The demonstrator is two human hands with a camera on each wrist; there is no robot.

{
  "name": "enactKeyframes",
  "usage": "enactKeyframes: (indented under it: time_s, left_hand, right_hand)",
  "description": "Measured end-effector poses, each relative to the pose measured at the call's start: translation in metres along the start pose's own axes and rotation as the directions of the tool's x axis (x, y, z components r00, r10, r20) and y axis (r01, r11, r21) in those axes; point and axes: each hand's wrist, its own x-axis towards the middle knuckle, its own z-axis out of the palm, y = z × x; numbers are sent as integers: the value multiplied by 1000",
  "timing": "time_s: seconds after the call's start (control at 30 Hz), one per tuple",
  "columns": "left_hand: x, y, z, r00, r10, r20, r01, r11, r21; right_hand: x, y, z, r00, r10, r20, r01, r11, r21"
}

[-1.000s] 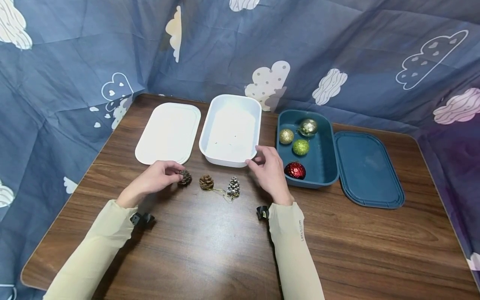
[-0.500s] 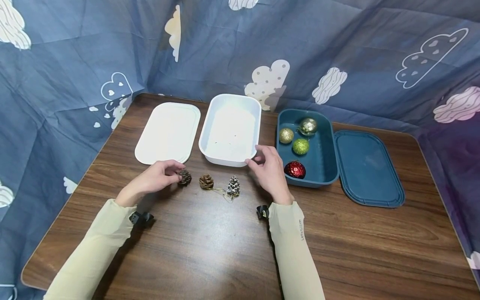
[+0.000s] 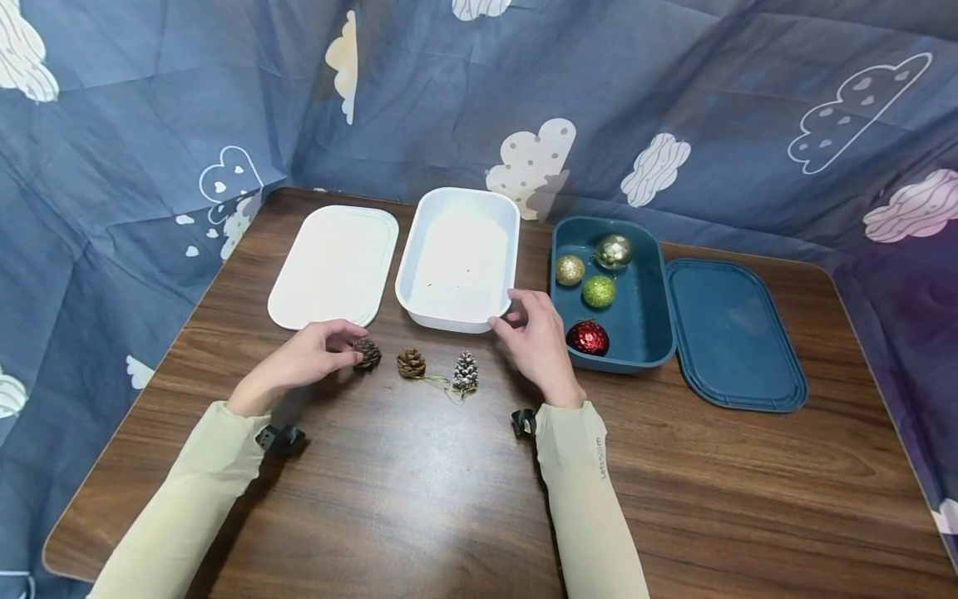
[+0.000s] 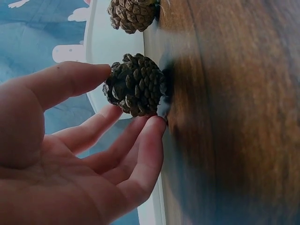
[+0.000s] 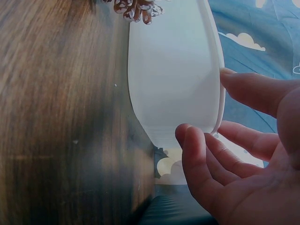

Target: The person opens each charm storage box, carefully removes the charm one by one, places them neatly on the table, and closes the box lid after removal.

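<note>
My left hand (image 3: 318,356) holds a dark pine cone (image 4: 136,86) between thumb and fingertips, close over the table in front of the white lid. To its right lie a brown pine cone (image 3: 411,363) and a white-tipped pine cone (image 3: 465,372), with a thin gold cord between them. My right hand (image 3: 535,337) grips the near right corner of the white box (image 3: 441,320), thumb at the rim and fingers around the side. In the right wrist view the box wall (image 5: 173,70) faces the camera. A few dark specks lie on the box's floor.
A white lid (image 3: 334,266) lies left of the white box. To the right stands a blue box (image 3: 636,320) with red, green and gold ornament balls, and beside it lies a blue lid (image 3: 737,333). A blue cloud-print cloth (image 3: 419,108) hangs behind the table.
</note>
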Motion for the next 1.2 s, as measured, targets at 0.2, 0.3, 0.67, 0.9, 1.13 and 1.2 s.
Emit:
enactKeyframes:
  time_s: [0.2,0.3,0.67,0.9,1.13,1.2]
  left_hand:
    - [-1,-1,-1,1000,10,-13,-10,1000,5]
    - [-1,0,-2,1000,17,-21,-16,1000,5]
    - [-1,5,-8,999,21,-50,-21,1000,-1]
    - [4,14,-12,992,54,-115,-44,995,87]
    - [14,28,-12,979,38,-201,-21,996,86]
    - [18,33,-11,974,34,-224,-20,998,62]
  right_hand:
    - [-1,-1,0,1000,-1,0,1,1000,1]
    - [-1,-2,-1,1000,-2,0,2,1000,-1]
    - [-1,-3,-2,1000,5,2,-5,1000,4]
    - [0,-2,-1,1000,-6,-12,6,1000,13]
    - [-1,-2,-1,1000,-1,-5,1,1000,3]
    - [-1,-2,-1,1000,-1,-4,1,1000,2]
